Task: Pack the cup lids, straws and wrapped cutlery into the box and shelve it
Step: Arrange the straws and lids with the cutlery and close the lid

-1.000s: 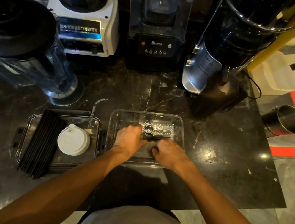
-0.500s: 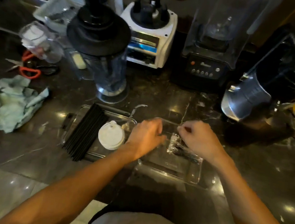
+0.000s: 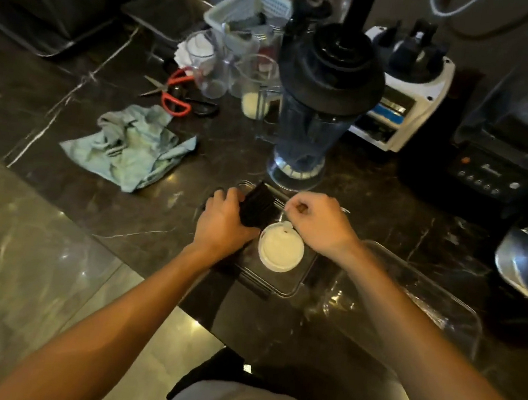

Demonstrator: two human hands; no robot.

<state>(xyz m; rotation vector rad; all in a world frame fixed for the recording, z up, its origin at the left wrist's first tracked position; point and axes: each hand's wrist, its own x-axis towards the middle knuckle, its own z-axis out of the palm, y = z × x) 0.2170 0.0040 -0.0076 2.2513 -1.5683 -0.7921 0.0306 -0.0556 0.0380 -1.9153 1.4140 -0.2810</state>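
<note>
**Operator:** On the dark marble counter (image 3: pixel 386 221), right at the near edge, I have both hands over the shallow clear tray (image 3: pixel 282 285). My left hand (image 3: pixel 224 225) has its fingers curled round the bundle of black plastic straws (image 3: pixel 256 207). My right hand (image 3: pixel 319 223) is loosely closed just beside the bundle's far end; I cannot tell whether it pinches anything.

**Second:** Where's the box?

**Operator:** Down to my right: the clear rectangular plastic box (image 3: pixel 442 308), close beside the tray. My right forearm crosses over it, so I can't see what it holds. The stack of round white cup lids (image 3: pixel 280 251) sits in the tray, touching my left hand's knuckle side.

**Second:** So straws are the step. How would you do it cleanly?

**Operator:** I'd gather the whole bundle in one squeeze, with the right hand capping the far end so none fan out. Lift level, swing over the lids without knocking them, and lay the straws along the box's long side.

**Second:** Risks?

**Operator:** Loose straws slipping free, and the tall blender jug (image 3: pixel 311 132) standing just behind the tray.
</note>
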